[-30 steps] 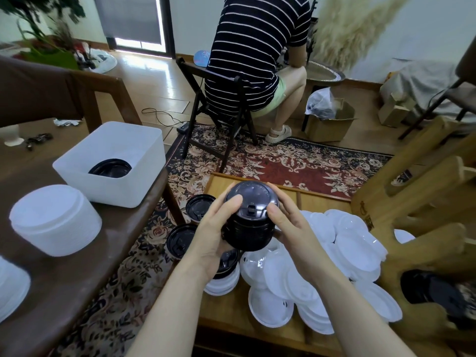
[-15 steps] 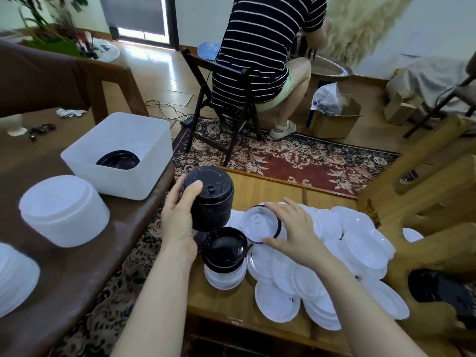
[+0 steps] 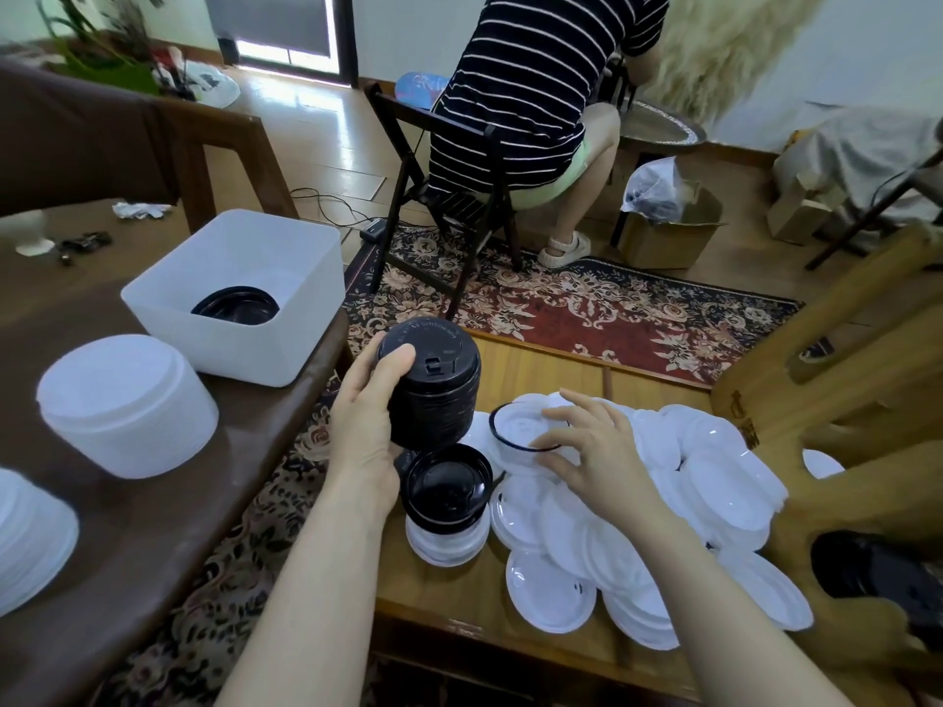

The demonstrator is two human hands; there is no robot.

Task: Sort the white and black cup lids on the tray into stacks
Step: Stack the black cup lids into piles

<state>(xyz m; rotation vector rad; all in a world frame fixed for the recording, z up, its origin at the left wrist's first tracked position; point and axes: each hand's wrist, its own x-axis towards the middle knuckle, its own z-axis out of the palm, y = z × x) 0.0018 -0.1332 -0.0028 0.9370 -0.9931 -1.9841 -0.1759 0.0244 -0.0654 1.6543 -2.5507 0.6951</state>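
Note:
My left hand (image 3: 368, 421) grips a tall stack of black lids (image 3: 433, 387), held above the left end of the wooden tray (image 3: 541, 372). Just below it a black lid (image 3: 446, 489) sits upturned on a short stack of white lids (image 3: 445, 543). My right hand (image 3: 594, 451) rests with its fingers spread on a white lid with a dark rim (image 3: 525, 431), on top of a loose heap of white lids (image 3: 663, 512) that covers most of the tray.
A brown table (image 3: 153, 528) on the left carries a white bin (image 3: 240, 293) with black lids inside and stacks of white lids (image 3: 125, 405). A person sits on a folding chair (image 3: 449, 196) beyond. Wooden chair parts (image 3: 842, 349) crowd the right side.
My left hand carried the black stack from the centre over to the left. My right hand let go of it and came down onto the dark-rimmed white lid.

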